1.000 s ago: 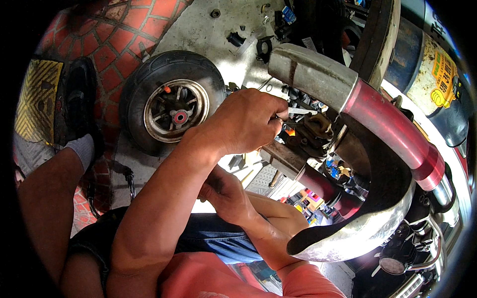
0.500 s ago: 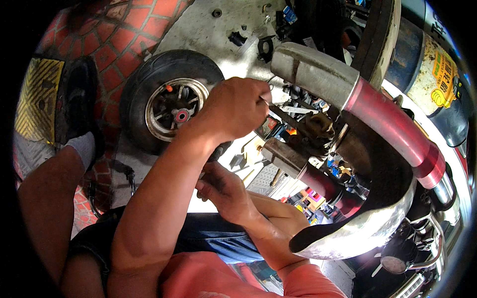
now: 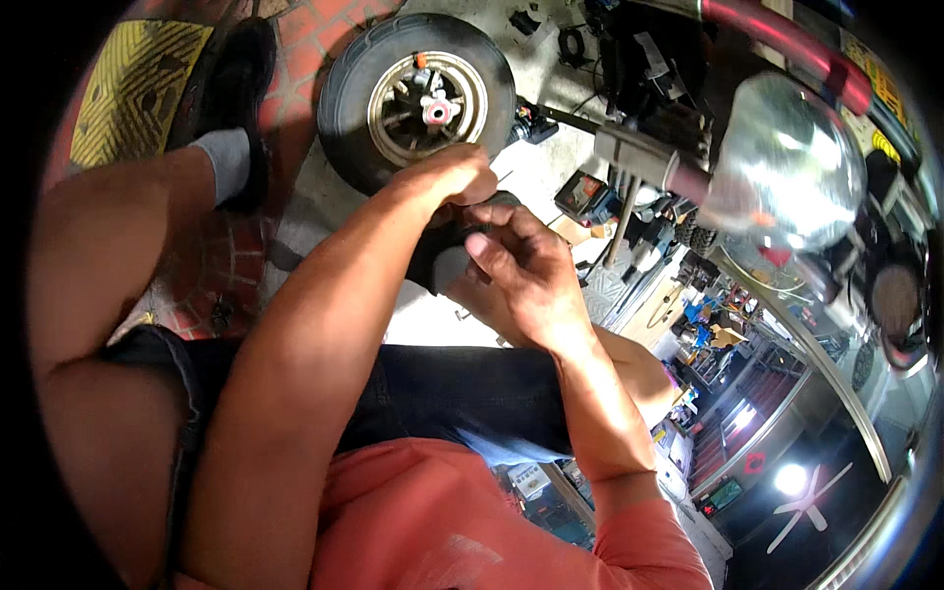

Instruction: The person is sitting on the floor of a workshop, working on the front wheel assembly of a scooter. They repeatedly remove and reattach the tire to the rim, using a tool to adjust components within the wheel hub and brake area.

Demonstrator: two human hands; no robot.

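My left hand (image 3: 457, 182) is closed, its knuckles just below the wheel in the picture, with whatever it holds hidden. My right hand (image 3: 521, 261) is right beside it, fingers curled and thumb raised, around something small or dark that I cannot make out. Under both hands is a dark shoe (image 3: 431, 258) with a grey sock, partly hidden. The loose wheel (image 3: 349, 98), with a black tyre, pale rim and red-ringed hub, lies on the floor above them.
A red metal tube (image 3: 777, 34) and a shiny curved metal guard (image 3: 787, 147) jut in at upper right. A yellow ridged plate (image 3: 128, 88) sits at upper left on red paving (image 3: 305, 39). Parts and a black case (image 3: 580, 197) lie around.
The view has shifted and tilted. My left hand has left the metal mechanism and come down beside my right hand, which has turned and now has its fingers near the left one's.
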